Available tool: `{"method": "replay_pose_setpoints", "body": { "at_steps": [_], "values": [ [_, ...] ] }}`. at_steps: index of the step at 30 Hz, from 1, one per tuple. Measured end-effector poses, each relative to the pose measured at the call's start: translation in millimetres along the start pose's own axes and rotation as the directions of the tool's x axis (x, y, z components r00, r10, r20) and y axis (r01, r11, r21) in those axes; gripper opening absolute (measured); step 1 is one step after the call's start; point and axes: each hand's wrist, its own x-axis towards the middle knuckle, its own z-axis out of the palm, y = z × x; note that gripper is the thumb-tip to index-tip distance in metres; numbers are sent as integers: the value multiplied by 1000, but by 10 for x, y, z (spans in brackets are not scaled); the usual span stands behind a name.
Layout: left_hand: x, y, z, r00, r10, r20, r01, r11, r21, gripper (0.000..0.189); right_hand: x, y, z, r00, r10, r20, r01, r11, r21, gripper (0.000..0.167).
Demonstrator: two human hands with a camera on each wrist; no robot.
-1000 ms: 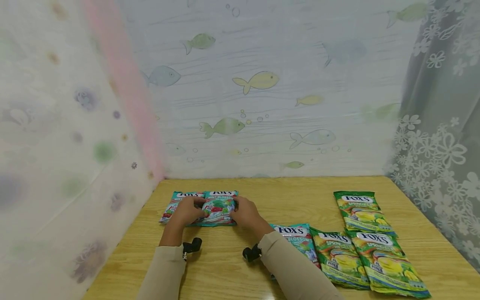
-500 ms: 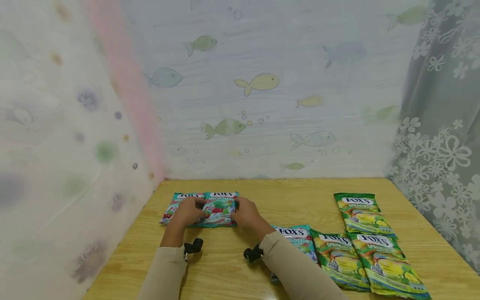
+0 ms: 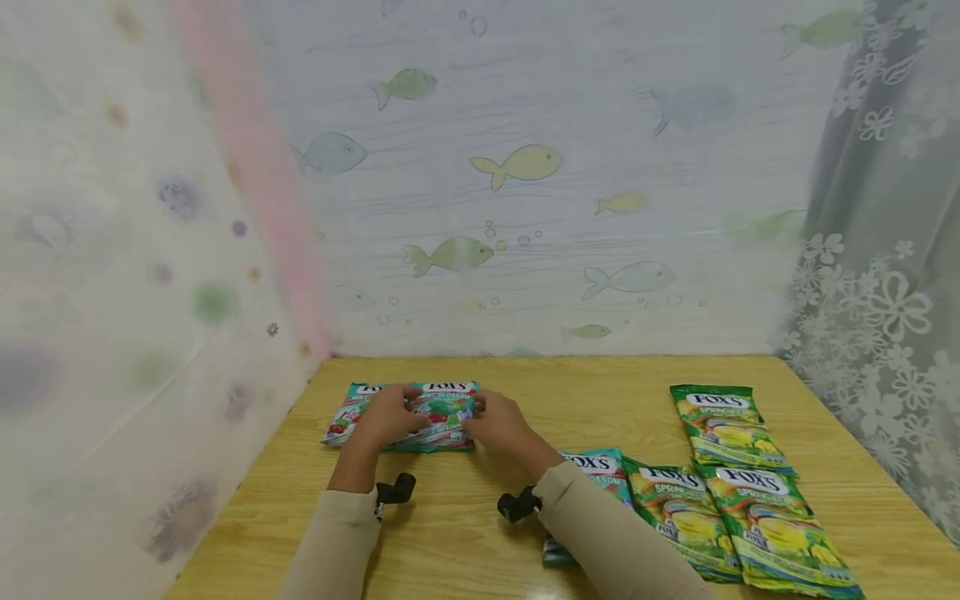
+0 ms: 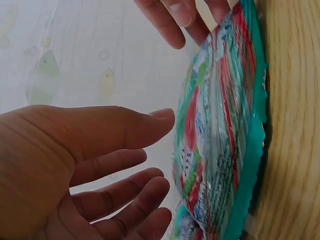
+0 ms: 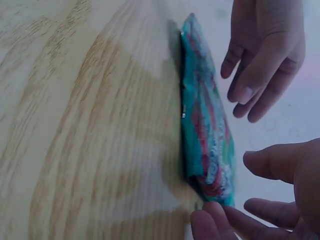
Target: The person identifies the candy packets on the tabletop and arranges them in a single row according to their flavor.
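Two teal Fox's Mint Blossom candy bags lie side by side at the table's far left, the left bag (image 3: 343, 423) partly hidden by my left hand (image 3: 384, 419). That hand hovers over where the bags meet, its thumb and fingers parted and just off the right bag (image 3: 447, 410). In the left wrist view a gap shows between the thumb (image 4: 145, 127) and the puffed bag (image 4: 210, 135). My right hand (image 3: 501, 423) is at the right bag's right edge. Its fingers (image 5: 270, 215) are spread close to the bag's corner, holding nothing; whether they brush it I cannot tell.
Another Mint Blossom bag (image 3: 596, 467) lies partly under my right sleeve. Beside it are green Fox's Spring Tea bags, one (image 3: 682, 517) in the middle, one (image 3: 780, 529) at the right and one (image 3: 727, 425) behind. Patterned walls border the wooden table (image 3: 570, 392).
Both hands have loosened from the right Mint Blossom bag. The left hand has risen and shifted slightly right; the right has drawn a little to the right. The bags stay in place.
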Motion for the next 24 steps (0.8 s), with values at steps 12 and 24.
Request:
{"method": "replay_pose_setpoints", "body": {
  "at_steps": [12, 24],
  "values": [
    [-35, 323, 101, 997, 73, 24, -74, 997, 25, 55, -224, -186, -315, 995, -83, 47, 83, 996, -16, 57],
    [-157, 615, 241, 986, 162, 28, -163, 985, 56, 49, -537, -159, -606, 990, -139, 9, 139, 989, -51, 49]
  ]
}}
